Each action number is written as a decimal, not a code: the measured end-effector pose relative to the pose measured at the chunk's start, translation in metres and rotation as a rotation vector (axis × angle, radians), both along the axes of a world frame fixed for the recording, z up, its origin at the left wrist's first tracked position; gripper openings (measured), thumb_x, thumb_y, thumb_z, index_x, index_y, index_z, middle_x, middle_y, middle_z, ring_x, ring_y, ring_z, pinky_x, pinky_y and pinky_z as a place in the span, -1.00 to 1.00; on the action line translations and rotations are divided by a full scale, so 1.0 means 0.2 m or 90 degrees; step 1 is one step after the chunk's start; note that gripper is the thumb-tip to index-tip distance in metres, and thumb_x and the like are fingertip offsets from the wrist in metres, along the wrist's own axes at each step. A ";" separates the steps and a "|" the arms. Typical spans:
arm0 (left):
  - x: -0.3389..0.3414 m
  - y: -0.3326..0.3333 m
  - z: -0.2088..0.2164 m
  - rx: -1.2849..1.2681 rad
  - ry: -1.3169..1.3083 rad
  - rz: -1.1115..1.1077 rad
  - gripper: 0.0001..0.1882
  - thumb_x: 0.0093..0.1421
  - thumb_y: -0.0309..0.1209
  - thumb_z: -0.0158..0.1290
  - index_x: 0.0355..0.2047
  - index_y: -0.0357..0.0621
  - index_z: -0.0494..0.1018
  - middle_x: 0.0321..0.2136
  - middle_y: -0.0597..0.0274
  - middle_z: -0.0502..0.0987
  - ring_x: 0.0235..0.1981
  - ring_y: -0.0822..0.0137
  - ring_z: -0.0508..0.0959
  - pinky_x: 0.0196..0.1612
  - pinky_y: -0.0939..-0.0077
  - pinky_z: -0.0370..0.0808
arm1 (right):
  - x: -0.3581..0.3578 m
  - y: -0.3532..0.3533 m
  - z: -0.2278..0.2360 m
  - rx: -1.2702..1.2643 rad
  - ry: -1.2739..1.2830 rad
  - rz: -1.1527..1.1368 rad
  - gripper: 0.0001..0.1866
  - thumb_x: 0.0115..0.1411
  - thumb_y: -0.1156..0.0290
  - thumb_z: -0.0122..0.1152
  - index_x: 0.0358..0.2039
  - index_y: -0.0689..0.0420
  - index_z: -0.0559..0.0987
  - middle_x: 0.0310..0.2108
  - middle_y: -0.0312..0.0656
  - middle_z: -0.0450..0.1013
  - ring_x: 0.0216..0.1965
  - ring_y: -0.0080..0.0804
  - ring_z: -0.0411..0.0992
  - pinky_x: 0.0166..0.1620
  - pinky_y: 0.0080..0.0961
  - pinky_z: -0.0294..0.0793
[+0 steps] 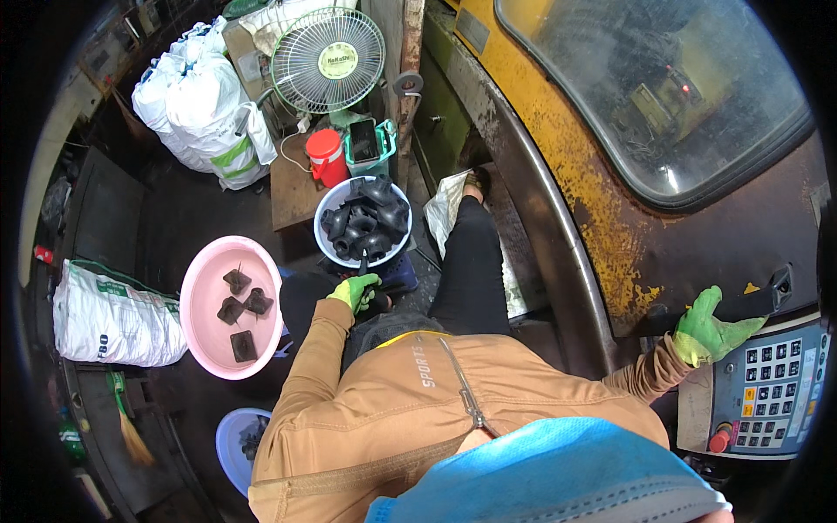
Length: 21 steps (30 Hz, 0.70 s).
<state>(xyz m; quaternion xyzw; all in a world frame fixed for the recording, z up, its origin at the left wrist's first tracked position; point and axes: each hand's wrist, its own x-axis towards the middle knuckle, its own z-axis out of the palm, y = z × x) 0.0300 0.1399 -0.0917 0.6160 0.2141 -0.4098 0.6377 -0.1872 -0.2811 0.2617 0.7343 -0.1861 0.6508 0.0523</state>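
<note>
My left hand [356,293], in a green glove, is closed around a slim dark tool [364,261] with a light tip; its exact kind does not show. The tool points up at the near rim of a pale blue basin [319,228] heaped with black moulded rubber parts [370,213]. Far to the right, my right hand [711,329], also gloved in green, has its fingers spread. It is beside a dark handle [750,302] on the rusty yellow machine door [610,253], just above the control panel [776,383]; whether it touches the door is unclear.
A pink basin [199,340] with several dark squarish pieces [243,346] stands left. Beyond are a fan [328,59], a red jug [326,157], a teal basket [373,166] and white sacks [196,96]. Another blue basin [228,440] sits lower left. The panel has a red knob [720,440].
</note>
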 end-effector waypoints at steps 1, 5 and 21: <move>0.00 0.00 0.00 0.007 -0.001 0.007 -0.81 0.20 -0.21 0.13 -0.37 -0.04 0.54 -0.70 0.40 0.38 -0.78 0.53 0.23 -0.67 0.60 0.13 | 0.00 0.00 0.00 0.000 0.002 -0.002 -0.18 -0.04 0.54 0.12 0.29 0.42 0.16 0.05 0.16 0.41 0.03 0.05 0.45 0.09 -0.17 0.45; 0.00 0.01 0.00 0.005 0.001 -0.021 -0.80 0.18 -0.19 0.15 -0.33 -0.01 0.59 -0.65 0.44 0.38 -0.72 0.54 0.25 -0.61 0.61 0.18 | -0.01 -0.01 0.00 -0.001 0.014 -0.012 -0.14 -0.03 0.48 0.16 0.31 0.44 0.12 0.01 0.20 0.43 -0.02 0.12 0.47 0.04 -0.11 0.48; -0.01 0.01 0.00 0.026 -0.009 -0.034 -0.80 0.13 -0.16 0.19 -0.41 0.01 0.57 -0.67 0.43 0.39 -0.72 0.54 0.27 -0.64 0.60 0.18 | 0.01 0.02 0.01 0.024 -0.020 -0.046 -0.26 -0.05 0.59 0.11 0.23 0.40 0.26 0.08 0.14 0.41 0.04 -0.04 0.46 0.09 -0.24 0.48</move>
